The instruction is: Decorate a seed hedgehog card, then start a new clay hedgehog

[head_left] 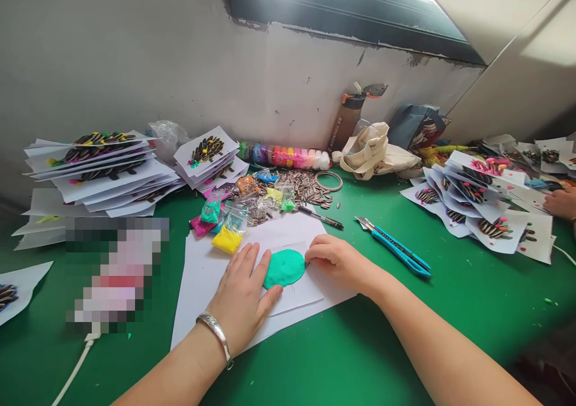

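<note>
A flat teal clay oval (284, 268) lies on a small white sheet (297, 301), which rests on larger white paper (191, 298). My left hand (240, 292) lies spread on the paper, its thumb and index finger at the oval's left and lower edges. At the oval's right edge, my right hand (339, 262) is closed in a pinch on a small dark piece, perhaps a seed, mostly hidden by the fingertips. Behind the hands are a yellow clay packet (227, 239) and a heap of striped seeds (310, 187).
A blue cutter (396, 249) and black pen (321, 217) lie behind my right hand. Stacked seed pictures stand left (112, 181) and right (472, 202). A bottle (345, 121) and cloth bag (375, 154) are by the wall. Another person's hand (560, 202) is far right.
</note>
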`<state>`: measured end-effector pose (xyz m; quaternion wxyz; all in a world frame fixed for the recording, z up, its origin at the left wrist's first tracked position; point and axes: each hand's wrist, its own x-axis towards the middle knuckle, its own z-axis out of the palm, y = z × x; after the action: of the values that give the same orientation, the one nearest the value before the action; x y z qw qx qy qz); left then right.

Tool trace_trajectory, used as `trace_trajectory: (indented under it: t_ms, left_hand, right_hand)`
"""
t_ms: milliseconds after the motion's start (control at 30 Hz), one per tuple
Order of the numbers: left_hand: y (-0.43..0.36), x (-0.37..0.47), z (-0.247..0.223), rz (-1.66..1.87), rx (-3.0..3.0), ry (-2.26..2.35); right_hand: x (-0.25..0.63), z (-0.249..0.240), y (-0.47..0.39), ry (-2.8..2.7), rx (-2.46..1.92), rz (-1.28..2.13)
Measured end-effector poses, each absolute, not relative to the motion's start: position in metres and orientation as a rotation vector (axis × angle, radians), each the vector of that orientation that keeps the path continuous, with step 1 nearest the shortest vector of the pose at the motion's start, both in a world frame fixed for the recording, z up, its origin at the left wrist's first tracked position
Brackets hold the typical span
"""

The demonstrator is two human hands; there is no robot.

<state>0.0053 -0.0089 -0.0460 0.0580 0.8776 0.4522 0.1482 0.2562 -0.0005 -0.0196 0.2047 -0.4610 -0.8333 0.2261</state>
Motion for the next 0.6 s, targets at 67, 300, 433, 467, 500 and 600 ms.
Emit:
trace_trajectory:
  t_ms: [67,300,433,467,500,600]
  left_hand:
    - [-0.009,0.005,-0.046,0.447,2.663,1.373]
    - [-0.008,0.005,-0.047,0.435,2.664,1.363]
    - [-0.008,0.005,-0.046,0.445,2.656,1.362]
    - [-0.009,0.004,-0.047,0.446,2.655,1.363]
    - [-0.009,0.004,-0.047,0.446,2.656,1.366]
    - [-0.009,0.004,-0.048,0.446,2.659,1.373]
  right_hand:
    - [0.257,-0.021,-0.002,-2.303,-1.279,0.639]
    - [0.261,-0.035,-0.001,-2.004,-1.375,0.620]
    - [0.255,-0.043,0.000,-1.961,-1.481,0.419]
    - [0.254,-0.043,-0.002,-1.980,-1.483,0.385]
    - [0.253,-0.043,-0.005,-2.008,-1.472,0.362]
    - [0.253,-0.040,-0.023,-2.138,-1.374,0.338]
